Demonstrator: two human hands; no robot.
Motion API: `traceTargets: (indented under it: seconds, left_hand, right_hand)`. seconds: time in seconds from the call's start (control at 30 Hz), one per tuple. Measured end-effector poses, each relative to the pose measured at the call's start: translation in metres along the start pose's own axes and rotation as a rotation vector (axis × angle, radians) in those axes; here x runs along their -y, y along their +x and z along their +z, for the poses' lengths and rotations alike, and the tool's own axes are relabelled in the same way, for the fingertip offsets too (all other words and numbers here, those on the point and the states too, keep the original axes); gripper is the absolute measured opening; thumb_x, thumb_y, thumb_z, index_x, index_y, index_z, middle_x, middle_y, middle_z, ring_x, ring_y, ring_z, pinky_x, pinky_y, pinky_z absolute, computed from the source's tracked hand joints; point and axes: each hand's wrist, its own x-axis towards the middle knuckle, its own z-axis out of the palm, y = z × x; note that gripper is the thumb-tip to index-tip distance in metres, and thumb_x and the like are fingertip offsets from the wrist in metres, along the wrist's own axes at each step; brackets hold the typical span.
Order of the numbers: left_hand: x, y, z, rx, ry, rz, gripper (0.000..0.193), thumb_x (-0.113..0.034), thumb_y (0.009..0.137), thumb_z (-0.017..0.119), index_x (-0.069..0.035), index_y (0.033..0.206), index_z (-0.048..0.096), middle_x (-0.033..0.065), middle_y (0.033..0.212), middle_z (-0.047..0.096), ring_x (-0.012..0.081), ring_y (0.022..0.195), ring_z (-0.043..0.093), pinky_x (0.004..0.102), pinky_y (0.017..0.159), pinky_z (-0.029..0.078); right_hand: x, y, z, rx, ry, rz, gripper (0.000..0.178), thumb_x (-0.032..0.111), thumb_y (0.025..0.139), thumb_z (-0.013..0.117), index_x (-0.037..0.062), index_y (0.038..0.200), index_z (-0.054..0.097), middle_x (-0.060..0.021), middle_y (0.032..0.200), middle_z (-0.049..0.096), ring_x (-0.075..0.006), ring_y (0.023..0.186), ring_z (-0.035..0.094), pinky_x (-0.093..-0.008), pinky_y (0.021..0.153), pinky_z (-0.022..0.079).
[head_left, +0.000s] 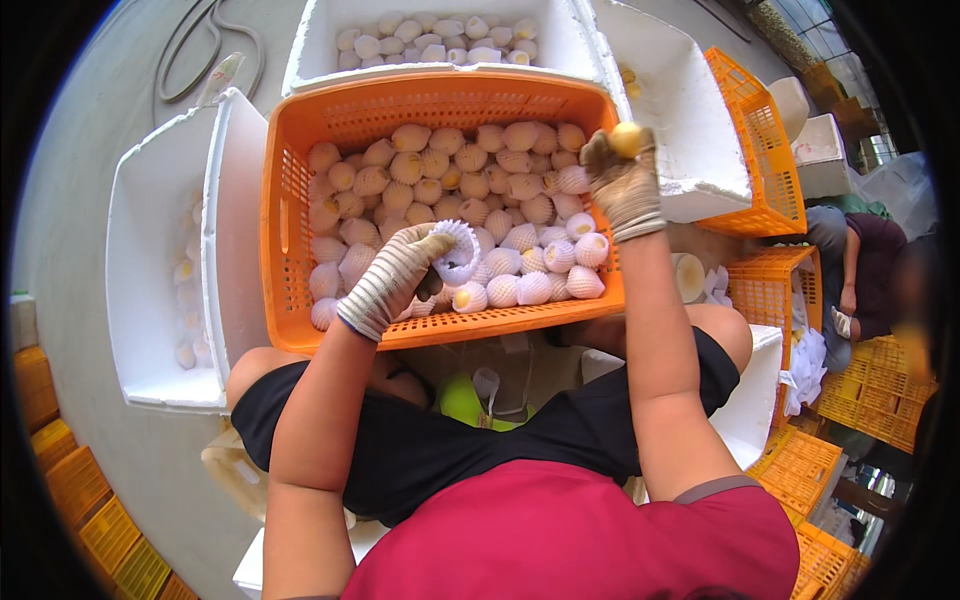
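Note:
My left hand point(392, 272), in a striped work glove, is closed on a white foam net sleeve point(460, 250) with its opening showing. It hangs over the near part of an orange plastic crate point(425, 92). Inside the crate lie many round fruits in foam nets point(410, 168), some showing yellow at the open end. My right hand point(625, 195), in a tan-stained glove, grips a bare yellow fruit point(627, 140) above the crate's right rim, beside a white foam box point(680, 120). The fruit's exact kind cannot be made out.
Another foam box point(300, 45) with netted fruits stands behind the crate, and one more foam box point(165, 255) with fruits at the left. A hose point(255, 60) lies on the floor. Orange crates point(755, 140) and a seated person point(870, 260) are to the right.

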Motion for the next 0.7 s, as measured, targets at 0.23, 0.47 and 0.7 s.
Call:
traceTargets:
  seconds: [0.23,0.47,0.7]
  left_hand:
    - [0.013,0.014,-0.008,-0.136,-0.105,-0.131,0.034,-0.039,0.097,0.051,-0.008,0.098,0.063,0.0022,0.072,0.062,0.0121,0.054,0.055,0.0247,0.049,0.043]
    - [0.007,0.007,-0.004,-0.105,-0.226,-0.156,0.051,-0.052,0.094,0.053,-0.008,0.120,0.056,0.0063,0.088,0.064,0.0150,0.059,0.059,0.0254,0.055,0.050]
    - [-0.004,0.014,-0.025,-0.348,-0.206,0.047,0.039,-0.045,0.094,0.055,-0.009,0.107,0.063,0.0042,0.098,0.069,0.0111,0.064,0.062,0.0232,0.059,0.050]
  right_hand:
    - [-0.055,-0.050,0.030,0.396,-0.809,0.316,0.057,0.032,0.086,0.074,0.0108,0.134,0.051,-0.0029,0.111,0.065,-0.0148,0.101,0.064,-0.0306,0.084,0.054]
    - [-0.132,-0.083,0.015,0.419,-1.097,0.137,0.025,0.014,0.089,0.069,0.0037,0.111,0.066,-0.0027,0.100,0.067,-0.0106,0.091,0.061,-0.0262,0.083,0.052]
    - [-0.087,-0.148,0.012,1.120,-1.803,0.554,0.041,0.028,0.079,0.072,0.0055,0.113,0.068,-0.0155,0.094,0.070,-0.0197,0.090,0.067,-0.0321,0.086,0.051]
